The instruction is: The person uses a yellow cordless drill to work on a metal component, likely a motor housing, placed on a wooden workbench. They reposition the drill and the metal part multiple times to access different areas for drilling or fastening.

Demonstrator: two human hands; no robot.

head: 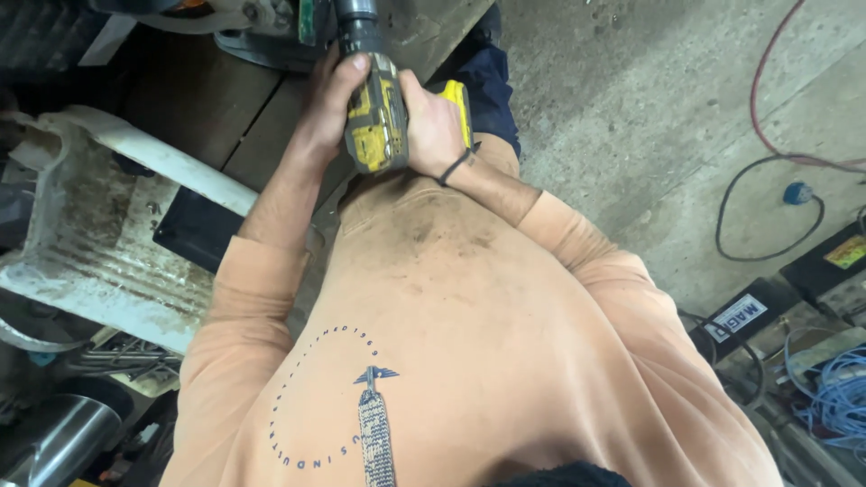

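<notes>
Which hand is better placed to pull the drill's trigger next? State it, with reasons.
Right, most likely. The right hand is closed round the handle of the yellow-and-black drill, where a trigger would sit. The left hand clasps the drill's body behind the chuck, steadying it.

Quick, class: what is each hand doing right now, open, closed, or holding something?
Left hand: closed around the front of the yellow drill.
Right hand: closed on the drill's grip.
</notes>
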